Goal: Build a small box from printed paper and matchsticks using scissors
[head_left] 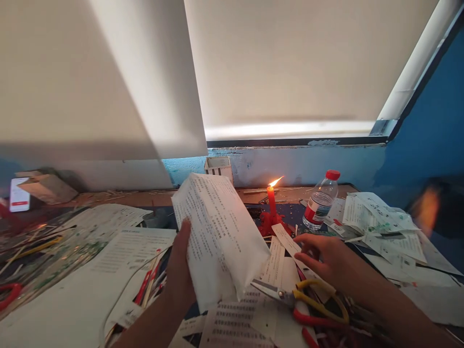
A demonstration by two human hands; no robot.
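My left hand (180,263) grips a thick folded bundle of printed white paper (217,237), holding it upright from below. My right hand (322,256) hovers low over the papers, fingers spread, its fingertips beside a narrow paper strip (286,241). It holds nothing. Below that hand lie steel scissors (279,295) with yellow and red handles, resting on printed sheets (232,321). Beyond the strip stands a lit red candle (271,202) in a red holder (271,223). The bundle hides part of the desk behind it.
A water bottle (321,200) with a red cap stands right of the candle, beside a heap of paper slips (380,220). Printed sheets (119,251) and scattered sticks cover the left side. A small white box (218,169) sits against the blue wall.
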